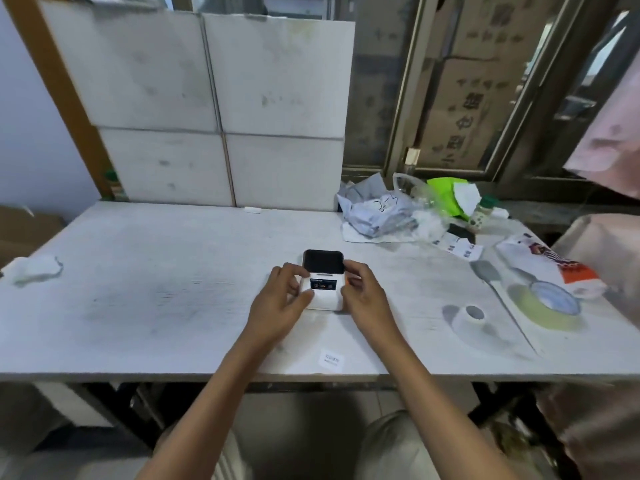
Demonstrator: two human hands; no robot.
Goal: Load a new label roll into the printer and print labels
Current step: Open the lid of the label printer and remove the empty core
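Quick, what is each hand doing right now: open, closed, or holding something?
Left hand: fingers closed on the left side of the label printer.
Right hand: fingers closed on the printer's right side.

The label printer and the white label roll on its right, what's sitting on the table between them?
In the head view, the right hand covers the start of that stretch; past it, the table between the label printer and the white label roll is bare.
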